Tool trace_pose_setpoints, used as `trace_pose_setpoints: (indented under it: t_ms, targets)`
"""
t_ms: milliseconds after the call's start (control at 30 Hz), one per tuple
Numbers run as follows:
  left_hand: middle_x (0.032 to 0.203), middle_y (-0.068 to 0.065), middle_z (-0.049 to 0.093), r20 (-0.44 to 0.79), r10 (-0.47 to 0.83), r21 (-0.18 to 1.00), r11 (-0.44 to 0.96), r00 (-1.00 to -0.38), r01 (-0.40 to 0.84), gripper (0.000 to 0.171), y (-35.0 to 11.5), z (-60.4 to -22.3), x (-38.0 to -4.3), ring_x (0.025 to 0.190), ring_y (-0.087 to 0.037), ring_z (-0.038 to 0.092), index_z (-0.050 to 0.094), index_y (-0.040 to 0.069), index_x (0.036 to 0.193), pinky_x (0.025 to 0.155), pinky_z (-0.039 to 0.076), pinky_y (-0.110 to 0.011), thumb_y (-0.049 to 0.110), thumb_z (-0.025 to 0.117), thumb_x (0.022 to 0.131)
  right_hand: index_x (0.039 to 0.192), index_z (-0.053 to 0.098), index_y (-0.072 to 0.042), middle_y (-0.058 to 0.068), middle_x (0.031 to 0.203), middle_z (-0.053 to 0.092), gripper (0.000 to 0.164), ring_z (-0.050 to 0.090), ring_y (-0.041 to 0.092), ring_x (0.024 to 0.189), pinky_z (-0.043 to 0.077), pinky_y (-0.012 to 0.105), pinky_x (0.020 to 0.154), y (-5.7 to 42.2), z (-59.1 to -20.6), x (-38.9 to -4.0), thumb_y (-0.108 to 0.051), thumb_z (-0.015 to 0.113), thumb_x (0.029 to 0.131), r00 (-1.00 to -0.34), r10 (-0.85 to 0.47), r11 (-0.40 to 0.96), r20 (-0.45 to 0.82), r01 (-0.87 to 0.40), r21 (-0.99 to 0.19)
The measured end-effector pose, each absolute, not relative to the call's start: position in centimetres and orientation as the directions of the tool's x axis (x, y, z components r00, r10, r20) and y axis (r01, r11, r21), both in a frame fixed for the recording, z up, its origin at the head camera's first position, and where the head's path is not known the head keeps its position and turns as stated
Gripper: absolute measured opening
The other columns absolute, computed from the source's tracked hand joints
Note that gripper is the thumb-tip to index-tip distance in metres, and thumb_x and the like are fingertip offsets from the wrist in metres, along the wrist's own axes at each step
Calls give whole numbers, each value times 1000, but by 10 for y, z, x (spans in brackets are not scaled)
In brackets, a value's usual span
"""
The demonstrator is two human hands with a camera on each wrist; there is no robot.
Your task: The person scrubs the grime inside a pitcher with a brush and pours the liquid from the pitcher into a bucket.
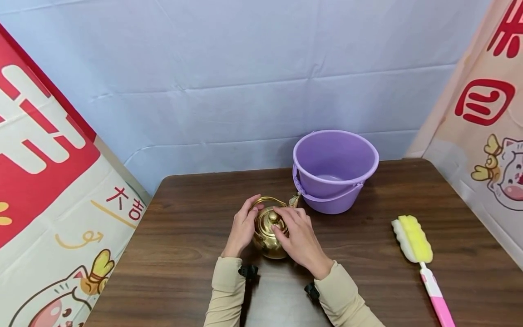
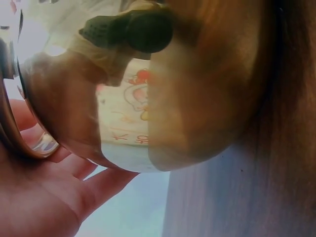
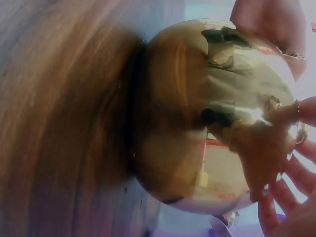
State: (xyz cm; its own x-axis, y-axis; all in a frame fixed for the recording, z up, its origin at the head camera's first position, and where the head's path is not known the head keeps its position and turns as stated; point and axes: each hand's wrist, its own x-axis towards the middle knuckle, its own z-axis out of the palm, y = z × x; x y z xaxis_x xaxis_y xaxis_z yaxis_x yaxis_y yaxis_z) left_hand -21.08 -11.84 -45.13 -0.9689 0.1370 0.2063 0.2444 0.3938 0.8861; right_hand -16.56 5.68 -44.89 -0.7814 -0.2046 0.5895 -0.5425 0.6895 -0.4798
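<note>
A round brass kettle [image 1: 271,243] stands on the wooden table, a domed lid with a small knob [image 1: 273,217] on top. My left hand [image 1: 242,229] holds the kettle's left side beside its hooped handle [image 1: 267,198]. In the left wrist view its fingers [image 2: 111,185] reach behind the handle ring and touch the shiny body. My right hand [image 1: 301,236] is over the lid, thumb and forefinger on either side of the knob. Seen from the right wrist, the right thumb [image 3: 284,113] lies against the lid. A beige piece [image 1: 294,200] shows behind the kettle, partly hidden.
Behind and right of the kettle stands a purple bucket [image 1: 336,200], its handle folded down. A yellow and white sponge brush [image 1: 414,240] with a pink handle lies at the right. Pale cloth [image 1: 229,104] hangs behind the table [image 1: 180,254]; printed banners hang at both sides.
</note>
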Motion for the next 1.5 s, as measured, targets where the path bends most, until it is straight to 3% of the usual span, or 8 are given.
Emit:
trace_pose_setpoints:
  t_ms: [267,967,1200,1500]
  targets:
    - [123,-16,65,198,163,886,392,-967,248,38,-120,-451,-212,120,-26,59,49,26,139,102,43,-47,18,34,105,122,64,-9,6,117,65,39,51,26,102,38,41,85,53,-450,-167,-20,71,86,-796,-151,680,586,-514,-523]
    - [119,-10,68,173,147,895,389,-974,217,38,-121,-450,-213,120,-25,59,50,28,138,101,43,-44,20,34,104,119,64,-10,5,119,64,31,50,24,105,36,39,84,56,-441,-174,-22,68,90,-836,-185,658,516,-495,-567]
    - [122,-15,66,173,160,903,369,-972,221,39,-120,-449,-213,122,-33,56,49,27,139,102,42,-49,20,33,105,119,63,-10,6,118,65,31,51,25,104,38,42,86,58,-438,-174,-22,67,90,-845,-168,643,508,-484,-593]
    - [125,-16,65,146,164,911,363,-976,197,39,-120,-442,-209,125,-34,54,47,24,142,104,40,-49,22,33,106,118,63,-10,7,118,65,31,52,25,104,39,44,90,58,-436,-173,-22,68,90,-835,-177,641,522,-500,-582]
